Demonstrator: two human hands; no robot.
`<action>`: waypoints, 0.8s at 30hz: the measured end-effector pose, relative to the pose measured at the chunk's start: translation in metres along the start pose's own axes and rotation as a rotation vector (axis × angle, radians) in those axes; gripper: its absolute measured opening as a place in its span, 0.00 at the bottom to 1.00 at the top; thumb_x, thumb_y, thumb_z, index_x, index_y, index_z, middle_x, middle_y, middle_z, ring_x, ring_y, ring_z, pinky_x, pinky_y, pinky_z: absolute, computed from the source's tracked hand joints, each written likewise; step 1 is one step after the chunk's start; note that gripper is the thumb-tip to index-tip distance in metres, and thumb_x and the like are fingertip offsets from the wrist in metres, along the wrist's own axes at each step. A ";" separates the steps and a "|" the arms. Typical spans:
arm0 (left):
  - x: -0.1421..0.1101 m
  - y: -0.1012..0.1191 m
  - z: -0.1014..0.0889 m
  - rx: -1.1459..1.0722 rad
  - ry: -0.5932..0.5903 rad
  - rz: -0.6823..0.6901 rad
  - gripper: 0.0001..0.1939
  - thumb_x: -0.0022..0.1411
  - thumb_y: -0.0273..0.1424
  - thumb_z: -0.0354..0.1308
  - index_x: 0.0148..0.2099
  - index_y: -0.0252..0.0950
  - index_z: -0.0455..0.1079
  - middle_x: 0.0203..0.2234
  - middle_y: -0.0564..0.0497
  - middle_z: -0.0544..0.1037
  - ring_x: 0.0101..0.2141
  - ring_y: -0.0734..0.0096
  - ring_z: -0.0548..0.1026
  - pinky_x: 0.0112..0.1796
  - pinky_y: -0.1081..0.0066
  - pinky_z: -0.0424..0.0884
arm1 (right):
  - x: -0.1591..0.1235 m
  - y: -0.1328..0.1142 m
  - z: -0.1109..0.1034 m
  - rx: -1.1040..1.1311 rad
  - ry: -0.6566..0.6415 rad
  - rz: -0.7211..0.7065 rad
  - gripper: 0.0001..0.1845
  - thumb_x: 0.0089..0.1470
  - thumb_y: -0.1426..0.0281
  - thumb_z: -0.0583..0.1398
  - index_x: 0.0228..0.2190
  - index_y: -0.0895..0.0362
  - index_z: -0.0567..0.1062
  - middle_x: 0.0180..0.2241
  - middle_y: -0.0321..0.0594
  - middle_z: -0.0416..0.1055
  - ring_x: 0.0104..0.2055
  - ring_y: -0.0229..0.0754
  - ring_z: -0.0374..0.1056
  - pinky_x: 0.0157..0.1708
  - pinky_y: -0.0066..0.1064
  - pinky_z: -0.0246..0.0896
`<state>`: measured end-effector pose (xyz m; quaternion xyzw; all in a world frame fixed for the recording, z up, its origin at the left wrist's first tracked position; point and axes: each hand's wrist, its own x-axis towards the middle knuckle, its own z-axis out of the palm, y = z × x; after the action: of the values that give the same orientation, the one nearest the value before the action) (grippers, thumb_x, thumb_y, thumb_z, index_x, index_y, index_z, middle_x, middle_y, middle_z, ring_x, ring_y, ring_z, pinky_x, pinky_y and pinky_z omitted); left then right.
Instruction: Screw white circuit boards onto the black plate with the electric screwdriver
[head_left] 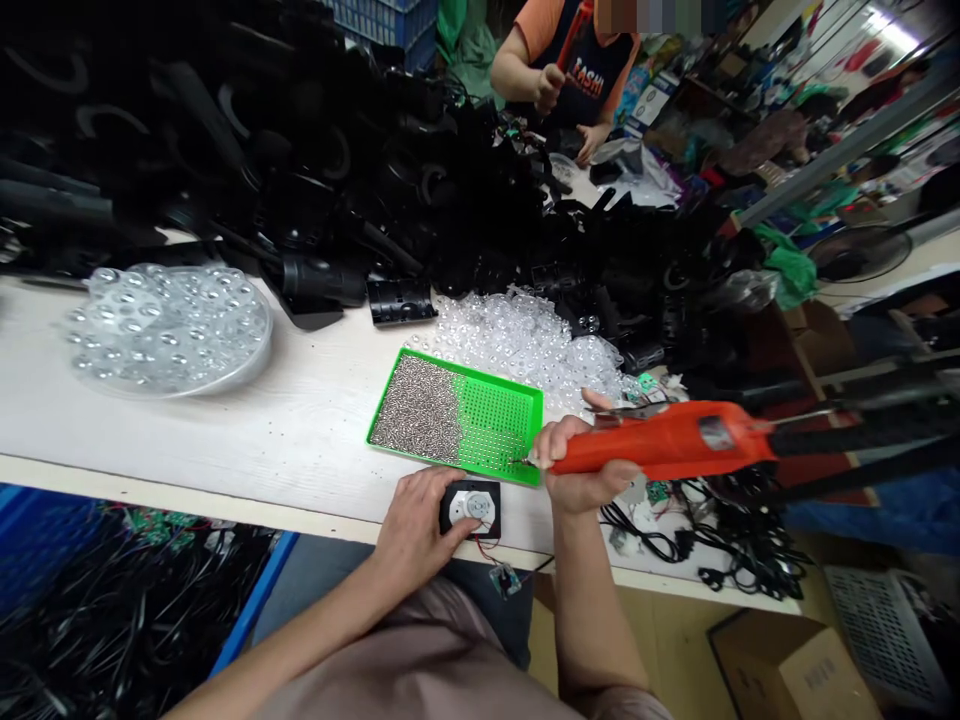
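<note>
My right hand (pixel 574 470) is wrapped round a red electric screwdriver (pixel 660 443), its tip pointing left over the green tray (pixel 541 410). Small metal screws (pixel 416 410) fill the tray's left part, and its perforated right part shows mostly green. My left hand (pixel 420 520) grips a square black part (pixel 448 505) at the table's front edge, thumb on its face. A round white-grey piece (pixel 478 507) sits in the middle of that part. Thin wires run down from it to a small circuit board (pixel 505 580) hanging over the edge.
Clear plastic pieces (pixel 517 335) are heaped behind the tray. A bowl of clear lenses (pixel 255 365) stands at left. Black housings (pixel 322 200) pile up along the back. Black cables (pixel 742 550) lie at right. A co-worker (pixel 570 80) holds another red tool across the table.
</note>
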<state>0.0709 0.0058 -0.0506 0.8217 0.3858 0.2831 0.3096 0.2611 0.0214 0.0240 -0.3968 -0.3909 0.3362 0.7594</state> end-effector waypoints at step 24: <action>0.072 -0.003 -0.034 0.272 -0.004 0.191 0.12 0.67 0.39 0.54 0.36 0.42 0.76 0.28 0.52 0.80 0.33 0.63 0.73 0.37 0.64 0.61 | 0.011 -0.032 0.007 -0.119 0.044 -0.024 0.37 0.44 0.34 0.52 0.42 0.49 0.71 0.13 0.25 0.55 0.10 0.33 0.49 0.12 0.28 0.50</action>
<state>0.0848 0.0753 -0.0147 0.8896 0.3399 0.2547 0.1679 0.2666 0.0179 0.0579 -0.4440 -0.3982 0.2946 0.7466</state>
